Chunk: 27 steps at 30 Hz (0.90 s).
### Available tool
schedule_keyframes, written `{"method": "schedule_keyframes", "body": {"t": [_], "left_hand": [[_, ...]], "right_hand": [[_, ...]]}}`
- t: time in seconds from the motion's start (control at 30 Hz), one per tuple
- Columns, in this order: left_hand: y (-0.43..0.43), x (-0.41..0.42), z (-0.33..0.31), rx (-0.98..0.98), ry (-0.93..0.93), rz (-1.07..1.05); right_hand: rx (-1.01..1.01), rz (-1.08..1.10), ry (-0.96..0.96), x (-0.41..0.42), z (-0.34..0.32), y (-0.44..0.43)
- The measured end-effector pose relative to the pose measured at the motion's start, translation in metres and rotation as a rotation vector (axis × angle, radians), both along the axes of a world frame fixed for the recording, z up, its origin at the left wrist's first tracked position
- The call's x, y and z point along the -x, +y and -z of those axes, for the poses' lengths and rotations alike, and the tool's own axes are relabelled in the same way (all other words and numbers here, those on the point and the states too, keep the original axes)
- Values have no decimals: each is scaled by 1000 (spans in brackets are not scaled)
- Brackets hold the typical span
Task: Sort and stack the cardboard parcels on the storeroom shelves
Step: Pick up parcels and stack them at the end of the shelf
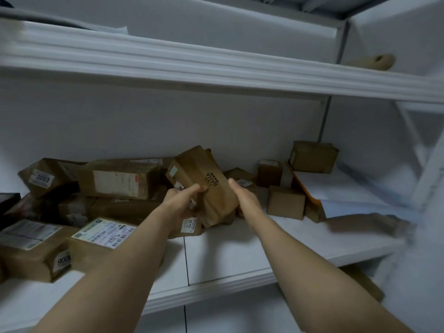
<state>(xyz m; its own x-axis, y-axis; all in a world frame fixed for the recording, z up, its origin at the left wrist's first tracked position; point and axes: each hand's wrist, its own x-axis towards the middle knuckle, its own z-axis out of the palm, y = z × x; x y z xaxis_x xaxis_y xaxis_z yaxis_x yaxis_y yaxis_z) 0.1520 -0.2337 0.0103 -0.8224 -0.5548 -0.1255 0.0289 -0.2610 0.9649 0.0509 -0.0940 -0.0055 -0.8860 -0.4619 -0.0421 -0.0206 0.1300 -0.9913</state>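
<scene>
A long brown cardboard parcel (204, 181) with dark print stands tilted over the middle of the white shelf (240, 255). My left hand (182, 200) grips its lower left edge, thumb laid across the front. My right hand (242, 193) is at the parcel's right side with the thumb up; its fingers are hidden behind the parcel. A heap of several labelled parcels (115, 181) lies to the left, one marked 3003 (45, 179). Small boxes (286, 201) sit to the right.
A square box (313, 156) stands in the back right corner beside an orange-edged flat packet (305, 188) and white sheets (348, 191). An upper shelf (216, 73) overhangs, with a tan roll (377, 61) on it. Another box (365, 282) shows below the shelf at right.
</scene>
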Motion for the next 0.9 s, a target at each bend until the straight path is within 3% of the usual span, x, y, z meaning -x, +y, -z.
{"method": "schedule_keyframes", "body": {"t": [0.13,0.23,0.57,0.7,0.9], "left_hand": [[19,11,-4,1,36,73],[36,28,-8,7,52,110],[97,102,-36,12,123,217],[117,137,-49,50,110,144],[154,193,-63,-140,131,62]], "right_hand": [[87,-1,-518,10,-4,32],[257,-132,-697,19,-10,53],[361,-105,-730,82,-45,118],[372,41,-642,114,-69,150],[353,128,-433,165,-86,207]]}}
